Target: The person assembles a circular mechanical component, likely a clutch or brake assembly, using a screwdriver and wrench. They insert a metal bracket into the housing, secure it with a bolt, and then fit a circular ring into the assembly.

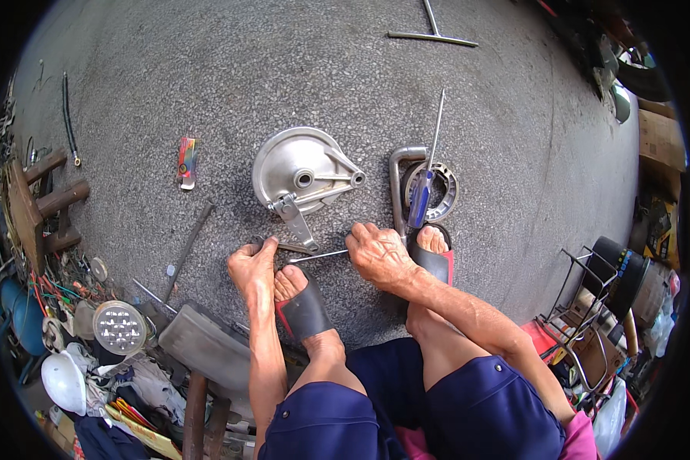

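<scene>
The thin metal rod (322, 254) could slip, since its tip lies just beside the end of the lever arm (297, 224) with nothing visible to steady it, and a sudden slide might carry it into the left hand (253, 268) or the bare toes above the black sandal (307, 310). The brake plate (284, 162) itself could rock or swivel on the rough pavement (230, 92), because neither hand pins it and any push on the arm would act off its centre. The right hand (379, 254) has its fingers clamped on the rod; the left hand's fingers bunch together by a short dark bar (293, 248), though I cannot tell whether they grip it. The plate lies ahead of the feet, well in from the pavement's cluttered left and right edges. It looks round, dull silver and smooth, with a raised hub hole near its middle, ribs running rightward to a smaller eye, and the flat lever arm, drilled with small holes, slanting toward the hands
</scene>
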Demonstrator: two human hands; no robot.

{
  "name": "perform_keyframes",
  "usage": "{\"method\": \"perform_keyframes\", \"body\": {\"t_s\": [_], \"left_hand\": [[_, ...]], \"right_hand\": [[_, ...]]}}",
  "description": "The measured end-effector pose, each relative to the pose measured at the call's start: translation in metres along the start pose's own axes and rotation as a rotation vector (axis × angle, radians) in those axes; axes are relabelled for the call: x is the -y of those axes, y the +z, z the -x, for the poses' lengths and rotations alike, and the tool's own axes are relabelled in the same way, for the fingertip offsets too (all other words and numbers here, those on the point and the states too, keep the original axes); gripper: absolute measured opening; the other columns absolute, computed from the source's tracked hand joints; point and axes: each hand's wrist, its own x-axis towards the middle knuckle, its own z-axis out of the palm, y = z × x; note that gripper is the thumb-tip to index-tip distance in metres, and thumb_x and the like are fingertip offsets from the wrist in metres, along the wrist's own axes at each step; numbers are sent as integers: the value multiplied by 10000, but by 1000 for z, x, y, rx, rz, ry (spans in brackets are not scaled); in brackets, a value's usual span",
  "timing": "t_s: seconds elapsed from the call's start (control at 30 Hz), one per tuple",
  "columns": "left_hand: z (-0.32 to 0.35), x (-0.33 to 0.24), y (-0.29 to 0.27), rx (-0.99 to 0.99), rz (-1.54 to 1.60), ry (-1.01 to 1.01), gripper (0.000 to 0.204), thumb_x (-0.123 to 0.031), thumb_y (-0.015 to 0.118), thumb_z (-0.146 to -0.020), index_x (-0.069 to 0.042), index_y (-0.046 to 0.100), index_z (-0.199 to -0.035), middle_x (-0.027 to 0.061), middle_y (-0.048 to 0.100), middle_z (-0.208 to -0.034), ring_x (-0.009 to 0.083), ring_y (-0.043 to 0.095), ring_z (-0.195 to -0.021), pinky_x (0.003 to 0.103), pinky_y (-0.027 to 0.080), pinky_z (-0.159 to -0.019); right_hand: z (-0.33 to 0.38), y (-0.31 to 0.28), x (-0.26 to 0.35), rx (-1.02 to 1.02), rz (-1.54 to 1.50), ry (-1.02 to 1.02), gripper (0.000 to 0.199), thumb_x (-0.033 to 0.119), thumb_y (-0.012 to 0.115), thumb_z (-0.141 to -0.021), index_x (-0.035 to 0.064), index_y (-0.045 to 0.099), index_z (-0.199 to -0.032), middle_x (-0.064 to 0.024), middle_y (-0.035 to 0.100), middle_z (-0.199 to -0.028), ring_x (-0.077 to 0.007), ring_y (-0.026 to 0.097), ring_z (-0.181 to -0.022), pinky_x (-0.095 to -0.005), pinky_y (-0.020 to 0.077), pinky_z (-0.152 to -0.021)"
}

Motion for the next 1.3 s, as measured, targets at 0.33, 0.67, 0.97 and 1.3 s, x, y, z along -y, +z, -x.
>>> {"method": "perform_keyframes", "body": {"t_s": [0.33, 0.67, 0.97, 1.3], "left_hand": [[1, -8, -17, -64, 526, 116, 99, -102, 557, -948, -21, 599, -911, 10, 601, -766, 82, 552, -668, 269, 452, -562], [28, -52, -28, 136, 603, 77, 268, -93, 570, -948, -16, 576, -1205, 99, 664, -892, 148, 634, -666, 290, 551, -593], [10, -11, -24, -139, 607, 88, 340, -26, 632, -937, -2, 405, -1190, 131, 558, -1065, 194, 629, -878, 347, 625, -727], [15, 16, -36, -490, -320, 393, 446, 57, 674, -769, 44, 527, -1190, 215, 535, -1182, 375, 495, -1160, 502, 401, -1020]], "right_hand": [[24, -43, -8, 42, -315, 219, 292, 226, 740, -766, 29, 547, -864, -156, 645, -717, -367, 656, -692, -459, 482, -648], [28, -107, 13, -2, -284, 92, 199, 189, 701, -784, 100, 524, -787, -56, 597, -564, -303, 604, -530, -447, 357, -619], [17, -95, 17, -90, -265, 60, 184, 174, 724, -763, 81, 580, -829, -52, 588, -566, -270, 638, -547, -428, 437, -503], [25, -72, -14, -92, -185, 220, 181, 172, 655, -859, 47, 527, -887, -129, 617, -637, -331, 652, -580, -439, 515, -522]]}}
